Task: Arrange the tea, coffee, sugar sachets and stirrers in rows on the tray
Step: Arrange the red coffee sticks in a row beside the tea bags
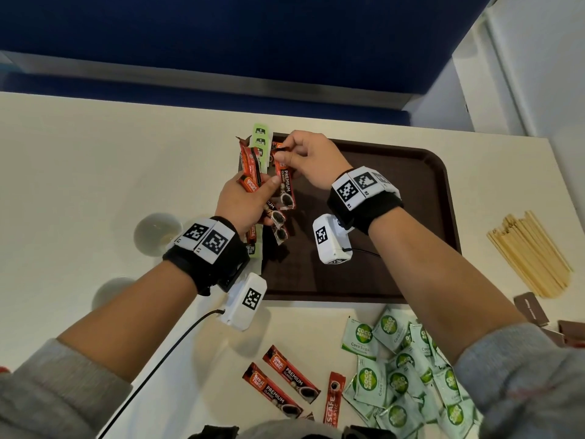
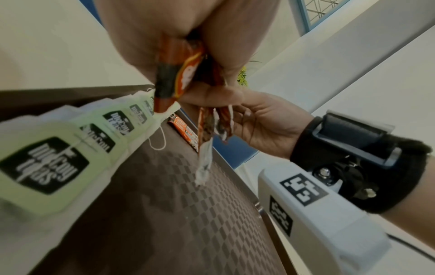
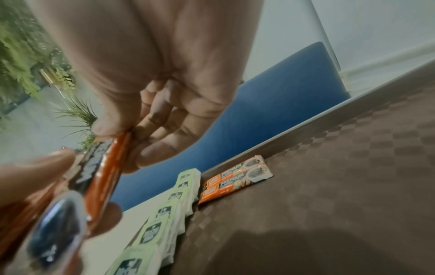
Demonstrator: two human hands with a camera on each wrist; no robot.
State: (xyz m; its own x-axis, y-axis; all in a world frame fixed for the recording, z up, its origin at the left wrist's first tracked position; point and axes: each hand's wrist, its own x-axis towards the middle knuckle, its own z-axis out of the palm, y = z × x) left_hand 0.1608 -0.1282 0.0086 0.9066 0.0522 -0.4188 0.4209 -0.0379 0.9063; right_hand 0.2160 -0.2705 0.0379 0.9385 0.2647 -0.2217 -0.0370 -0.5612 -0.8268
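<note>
A dark brown tray (image 1: 411,191) lies on the white table. Along its left edge runs a row of green tea bags (image 1: 261,137) (image 2: 47,163) (image 3: 164,215). Beside them two red coffee sachets lie on the tray (image 3: 235,180) (image 2: 186,132). My left hand (image 1: 243,201) grips a bundle of red coffee sachets (image 1: 251,172) (image 2: 179,80) above the tray's left side. My right hand (image 1: 304,160) pinches the top of one coffee sachet (image 1: 285,188) (image 3: 103,167) from that bundle. Loose coffee sachets (image 1: 285,381), green sugar sachets (image 1: 405,375) and wooden stirrers (image 1: 528,251) lie on the table.
Two round pale dishes (image 1: 155,232) (image 1: 110,289) sit on the table left of my left wrist. Brown sachets (image 1: 531,308) lie at the right edge near the stirrers. A blue partition (image 1: 221,42) stands behind the table. A cable (image 1: 158,369) trails from the left wrist camera.
</note>
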